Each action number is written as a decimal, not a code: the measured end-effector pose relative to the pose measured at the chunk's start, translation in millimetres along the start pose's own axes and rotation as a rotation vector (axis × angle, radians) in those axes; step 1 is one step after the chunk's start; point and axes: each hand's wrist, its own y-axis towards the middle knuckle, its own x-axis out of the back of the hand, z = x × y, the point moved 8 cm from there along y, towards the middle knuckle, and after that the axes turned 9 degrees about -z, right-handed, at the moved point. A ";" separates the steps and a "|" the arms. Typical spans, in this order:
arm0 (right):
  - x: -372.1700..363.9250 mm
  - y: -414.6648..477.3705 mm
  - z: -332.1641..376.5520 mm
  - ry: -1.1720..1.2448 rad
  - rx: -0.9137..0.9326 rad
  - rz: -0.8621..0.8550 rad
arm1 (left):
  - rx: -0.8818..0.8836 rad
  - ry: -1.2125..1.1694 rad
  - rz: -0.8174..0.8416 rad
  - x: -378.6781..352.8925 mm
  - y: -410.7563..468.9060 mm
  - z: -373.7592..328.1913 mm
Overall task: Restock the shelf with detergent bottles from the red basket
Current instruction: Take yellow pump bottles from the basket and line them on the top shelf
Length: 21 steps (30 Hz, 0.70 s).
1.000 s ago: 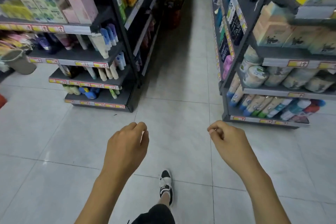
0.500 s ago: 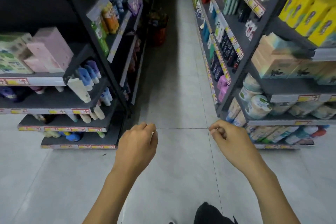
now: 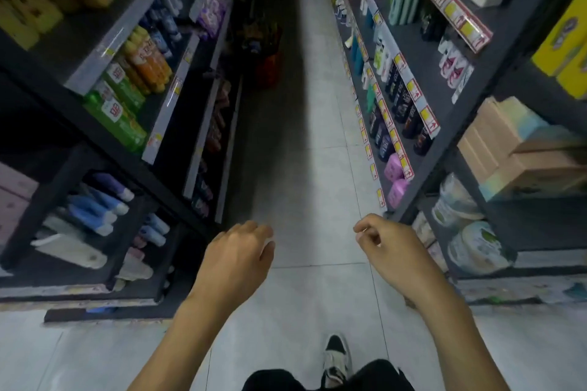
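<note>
Floor (image 3: 311,168) of pale tile runs ahead of you in the head view, a narrow aisle with dark shelving close on both sides. Your left grip (image 3: 236,259) hangs over the tile with the back of the hand up and the fingers loosely curled under, holding nothing. Your right grip (image 3: 390,251) sits level with it and apart from it, the fingers curled loosely toward the thumb, also holding nothing. The red basket (image 3: 269,70) stands on the floor far up the aisle, against the foot of the left shelf (image 3: 104,41), well apart from both grips and slightly left of the gap between them. It is blurred, and dark things show above its rim that you cannot make out. Green bottles (image 3: 120,111) and orange bottles (image 3: 149,63) line the left shelf, nearer to you than the basket and above your left grip. Your shoe (image 3: 336,359) shows on the tile below your right grip.
</note>
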 end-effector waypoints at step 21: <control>-56.3 409.0 125.3 -0.871 0.272 0.053 | 0.165 0.061 0.007 -99.9 361.9 158.7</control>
